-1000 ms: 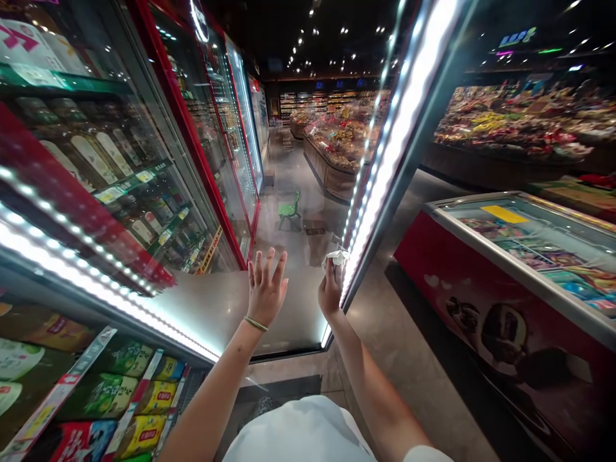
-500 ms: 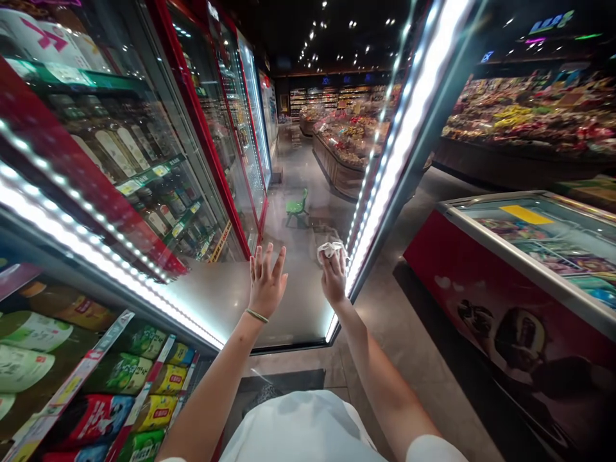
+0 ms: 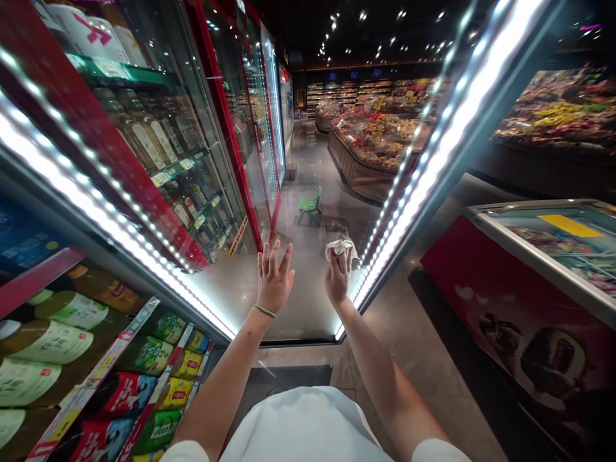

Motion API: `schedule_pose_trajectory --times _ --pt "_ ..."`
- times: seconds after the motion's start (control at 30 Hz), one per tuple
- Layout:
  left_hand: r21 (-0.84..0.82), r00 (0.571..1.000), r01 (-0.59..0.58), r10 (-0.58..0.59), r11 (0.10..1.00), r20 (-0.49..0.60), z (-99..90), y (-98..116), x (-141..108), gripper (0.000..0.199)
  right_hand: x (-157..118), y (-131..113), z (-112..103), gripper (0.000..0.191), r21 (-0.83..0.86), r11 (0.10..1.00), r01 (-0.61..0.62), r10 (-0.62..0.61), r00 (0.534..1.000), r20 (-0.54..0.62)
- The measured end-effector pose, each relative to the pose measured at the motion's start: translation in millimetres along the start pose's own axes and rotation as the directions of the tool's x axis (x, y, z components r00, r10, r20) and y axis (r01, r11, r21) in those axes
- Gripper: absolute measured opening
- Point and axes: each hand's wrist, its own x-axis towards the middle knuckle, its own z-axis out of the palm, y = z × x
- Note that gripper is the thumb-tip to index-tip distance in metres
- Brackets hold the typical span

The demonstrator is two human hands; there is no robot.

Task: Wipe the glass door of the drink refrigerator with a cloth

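In front of me stands a glass door (image 3: 308, 308) framed by bright light strips. My left hand (image 3: 275, 276) lies flat against the glass with its fingers spread, a thin band round the wrist. To its right, my right hand (image 3: 338, 276) presses a crumpled white cloth (image 3: 341, 247) to the pane, close to the lit strip (image 3: 409, 173) on the door's right side. Part of the cloth is hidden under the fingers.
Bottled drinks (image 3: 62, 340) fill shelves at the lower left. More red-framed coolers (image 3: 226, 109) line the left side. Beyond the glass is a small green chair (image 3: 310, 204). A red chest freezer (image 3: 462, 269) stands at the right, with heaped goods displays (image 3: 380, 135) farther back.
The view has shifted a little, so the surroundings sit farther right. Both hands stay on the glass, and the cloth remains under my right hand.
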Motion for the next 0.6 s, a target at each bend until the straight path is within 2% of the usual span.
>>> schedule_pose_trajectory --times 0.1,0.23,0.27,0.4,0.47,0.57,0.6 --pt "0.005 1.000 0.016 -0.016 1.000 -0.015 -5.6 -18.1 -3.3 0.090 -8.1 -10.2 11.3 0.063 0.039 0.997 0.069 -0.071 0.996 0.058" --pt "0.040 0.997 0.050 -0.048 0.998 -0.055 -13.0 -39.3 -5.2 0.087 -2.0 -34.2 35.0 0.063 0.025 1.000 0.010 -0.010 1.000 -0.002" --pt "0.040 0.997 0.053 -0.051 0.998 -0.063 -14.8 -43.3 -5.0 0.087 -0.5 -40.6 40.5 0.061 0.026 0.999 0.025 -0.026 1.000 0.011" --pt "0.035 0.996 0.061 -0.059 0.997 -0.060 -24.2 -59.9 -5.2 0.085 -5.8 -56.4 50.3 0.054 0.094 0.977 0.193 -0.205 0.967 0.148" --pt "0.051 0.995 0.079 -0.075 0.996 -0.060 -29.2 -70.2 -6.7 0.084 -8.3 -59.6 51.3 0.056 0.086 0.982 0.169 -0.180 0.974 0.134" --pt "0.075 0.992 0.106 -0.100 0.992 -0.075 -34.8 -84.6 -10.6 0.083 -0.9 -69.5 59.4 0.061 0.027 0.999 0.044 -0.046 0.996 0.070" --pt "0.076 0.992 0.109 -0.104 0.991 -0.077 -36.2 -88.6 -12.3 0.083 3.4 -74.9 63.8 0.060 0.018 0.999 0.034 -0.035 0.997 0.070"
